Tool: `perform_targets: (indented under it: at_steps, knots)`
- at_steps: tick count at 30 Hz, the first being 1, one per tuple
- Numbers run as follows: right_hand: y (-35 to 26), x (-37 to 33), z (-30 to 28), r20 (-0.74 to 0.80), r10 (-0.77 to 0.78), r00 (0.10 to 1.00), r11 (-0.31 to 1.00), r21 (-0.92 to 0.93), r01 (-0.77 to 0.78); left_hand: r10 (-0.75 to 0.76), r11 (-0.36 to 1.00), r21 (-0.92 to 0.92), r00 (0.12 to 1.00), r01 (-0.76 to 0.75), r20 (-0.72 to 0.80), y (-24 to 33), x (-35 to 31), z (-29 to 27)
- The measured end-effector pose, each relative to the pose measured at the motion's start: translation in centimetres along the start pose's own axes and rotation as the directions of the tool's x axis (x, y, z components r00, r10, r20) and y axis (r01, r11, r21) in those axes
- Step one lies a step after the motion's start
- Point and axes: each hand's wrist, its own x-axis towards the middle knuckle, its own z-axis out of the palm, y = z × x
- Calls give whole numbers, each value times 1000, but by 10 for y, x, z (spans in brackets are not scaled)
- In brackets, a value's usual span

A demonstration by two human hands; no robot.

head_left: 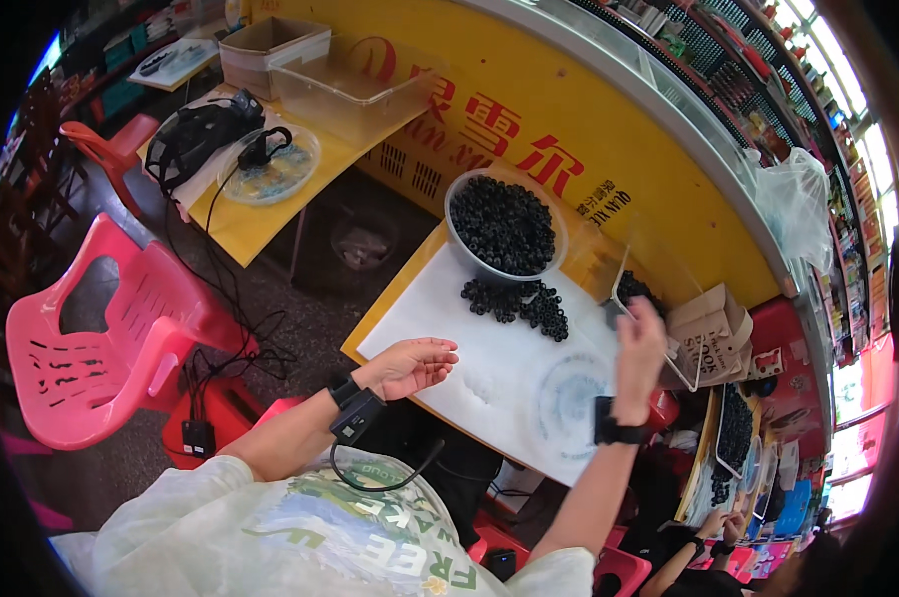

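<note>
My left hand [410,369] hovers over the near left edge of a white board [425,323], its fingers loosely bent and apart from the thumb, with nothing visible in it. My right hand [640,353] is raised at the board's right side, beside a clear rectangular bin [690,381] holding small black pieces. Motion smears its fingers, so I cannot see whether they grip anything. At the board's far side stands a clear round bowl [461,255] heaped with small black ring-shaped pieces [502,223]. More loose black rings [517,306] lie in front of it.
A yellow panel [589,129] borders the table's far side. A brown paper bag [710,333] stands at the right. Beyond a gap at left, a yellow table [241,234] carries bins and a black bag. A pink chair [82,368] and cables are left; another person's hands [723,524] show lower right.
</note>
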Motion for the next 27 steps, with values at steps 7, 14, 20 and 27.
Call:
perform_targets:
  at_steps: [7, 14, 20, 27]
  knots:
    - [11, -64, 150, 301, -43, 953, 995, -77, 69, -62, 994, -83, 998, 65, 34, 3, 11, 2]
    - [13, -63, 159, 309, 83, 947, 995, -76, -62, -54, 995, -84, 999, 54, 5, 0, 13, -5]
    - [17, -61, 158, 310, 38, 950, 994, -111, -4, -105, 994, -39, 994, 106, 30, -8, 27, 14]
    - [-11, -87, 114, 430, 152, 890, 927, 251, -279, -23, 999, 33, 1000, 22, 18, -5, 33, 27]
